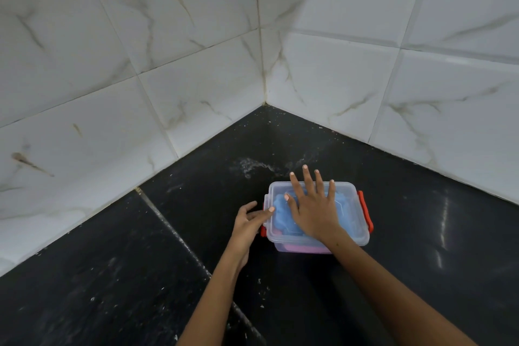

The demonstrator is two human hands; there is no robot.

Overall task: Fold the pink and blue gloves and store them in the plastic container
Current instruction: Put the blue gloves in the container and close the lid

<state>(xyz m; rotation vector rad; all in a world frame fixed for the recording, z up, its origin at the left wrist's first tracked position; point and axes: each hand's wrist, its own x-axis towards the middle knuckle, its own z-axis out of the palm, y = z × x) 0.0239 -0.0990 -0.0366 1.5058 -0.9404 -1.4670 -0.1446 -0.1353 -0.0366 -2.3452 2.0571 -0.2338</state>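
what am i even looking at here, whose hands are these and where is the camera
There is no machine here. The single picture comes from a camera worn on a person's head, looking forward and down at their own bare hands. A clear plastic container with red latches stands on a black counter in a white-tiled corner. Its lid is on, and blue and pink gloves show through it. The right hand lies flat on the lid with fingers spread. The left hand touches the container's left end. Neither has a grip on anything.

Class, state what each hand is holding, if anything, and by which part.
Nothing is gripped. The right hand presses flat on the container lid; the left hand touches its left edge.
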